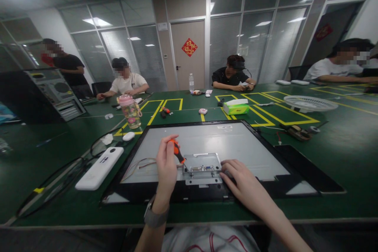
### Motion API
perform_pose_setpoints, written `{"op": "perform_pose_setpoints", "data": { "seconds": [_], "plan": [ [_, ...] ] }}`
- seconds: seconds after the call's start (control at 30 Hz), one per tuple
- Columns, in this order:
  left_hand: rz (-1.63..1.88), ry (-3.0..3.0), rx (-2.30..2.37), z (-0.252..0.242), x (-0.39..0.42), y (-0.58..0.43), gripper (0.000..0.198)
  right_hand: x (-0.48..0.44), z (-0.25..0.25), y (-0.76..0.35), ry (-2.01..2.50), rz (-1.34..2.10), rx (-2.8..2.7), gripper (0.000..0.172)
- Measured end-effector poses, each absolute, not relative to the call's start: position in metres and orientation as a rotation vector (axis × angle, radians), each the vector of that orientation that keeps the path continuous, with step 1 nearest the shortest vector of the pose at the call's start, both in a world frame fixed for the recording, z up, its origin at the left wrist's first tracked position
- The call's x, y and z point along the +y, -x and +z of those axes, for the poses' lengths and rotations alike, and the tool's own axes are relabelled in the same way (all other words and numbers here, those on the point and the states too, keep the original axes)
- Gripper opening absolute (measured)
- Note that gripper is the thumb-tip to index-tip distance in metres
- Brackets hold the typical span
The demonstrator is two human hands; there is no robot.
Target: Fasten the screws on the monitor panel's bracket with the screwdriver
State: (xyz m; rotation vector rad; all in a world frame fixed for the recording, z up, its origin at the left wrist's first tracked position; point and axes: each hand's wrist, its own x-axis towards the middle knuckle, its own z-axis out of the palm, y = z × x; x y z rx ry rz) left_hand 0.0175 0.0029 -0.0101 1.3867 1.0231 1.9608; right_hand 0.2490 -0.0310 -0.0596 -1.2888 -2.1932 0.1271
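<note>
My left hand (pixel 167 161) is closed around the orange and black handle of a screwdriver (pixel 177 151). The tool is tilted, its shaft pointing down to the left end of a metal bracket (pixel 203 181) with connector ports along it. At the bracket's right end, the fingertips and thumb of my right hand (pixel 240 177) close on its edge. The bracket sits on the pale back of a flat display panel (pixel 245 145) with a black frame, lying on the green table. Thin wires (pixel 138 164) run over the panel, left of my left hand.
Left of the panel lie a white power bank (pixel 99 168), black cables (pixel 56 177) and a pink-lidded bottle (pixel 130 112). To the right is a black strip (pixel 307 169). A green tissue pack (pixel 236 107) and white round grille (pixel 310 103) lie beyond; several people sit farther off.
</note>
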Motion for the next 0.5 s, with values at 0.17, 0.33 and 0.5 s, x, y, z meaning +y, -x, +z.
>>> {"op": "perform_pose_setpoints", "data": {
  "seconds": [0.17, 0.33, 0.5],
  "plan": [
    [2.005, -1.362, 0.95, -0.012, 0.0046, -0.0175, 0.032, -0.0316, -0.0586, -0.2488, 1.291, 0.135, -2.199, 0.01],
    [2.071, -1.496, 1.041, -0.0089, 0.0028, -0.0158, 0.025, -0.0312, -0.0583, -0.2488, 1.283, 0.111, -2.186, 0.01],
    [1.896, -1.339, 0.885, -0.0123, 0.001, -0.0162, 0.035, -0.0311, -0.0582, -0.249, 1.287, 0.119, -2.191, 0.011]
  ]
}}
